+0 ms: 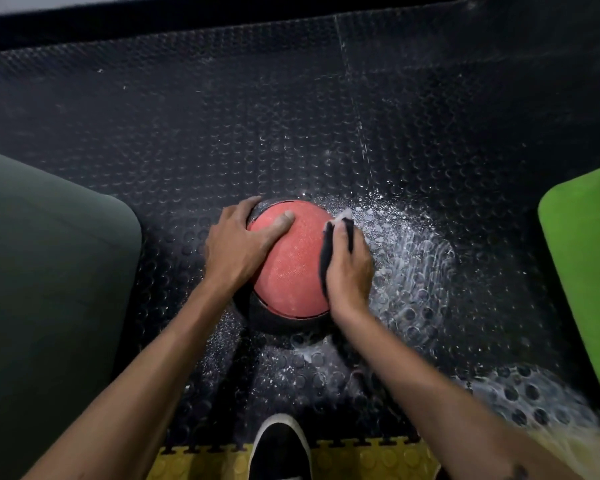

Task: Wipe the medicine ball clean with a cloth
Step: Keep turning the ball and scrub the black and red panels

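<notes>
The red medicine ball (291, 261) sits on the black studded floor mat (257, 133), right between the two hands. Left hand (238, 245) is spread flat across the ball's left side, fingers straight, thumb lying on the red top. Right hand (349, 268) presses a black cloth (326, 251) against the ball's right side, fingers curled round it (a pale bit shows at the fingertips). White wet smears (413, 258) fan out just beyond the right hand. A black shoe (279, 448) sits below, between the forearms. Dark green pad (49, 271) outside the left hand, bright green pad (586, 265) outside the right.
</notes>
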